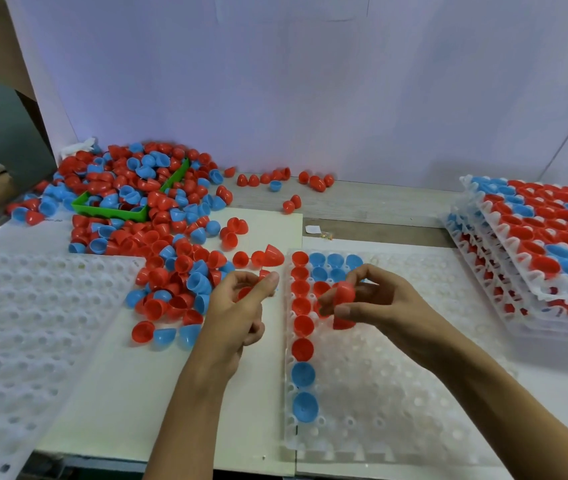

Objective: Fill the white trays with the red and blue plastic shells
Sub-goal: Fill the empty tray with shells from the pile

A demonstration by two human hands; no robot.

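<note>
The red and blue shells look light, thin and stiff, with a smooth surface that can slip, so I think it is best to pinch one at the rim of its open side or around the dome, with little force.

The right hand [372, 303] holds a red shell [344, 292] between thumb and fingers, just above the far left corner of the white tray [396, 393]. A second red piece shows just under this hand, but I cannot tell if the hand holds it too. The left hand [241, 306] is curled around another red shell [245, 292], just beside the tray's left edge.

In the tray, the left column and a part of the far rows are already filled; most cups are bare. The loose pile [157, 216] lies toward the far left corner of the tabletop, around a green bin [109, 211]. Filled trays [535, 244] are stacked at the right edge.
</note>
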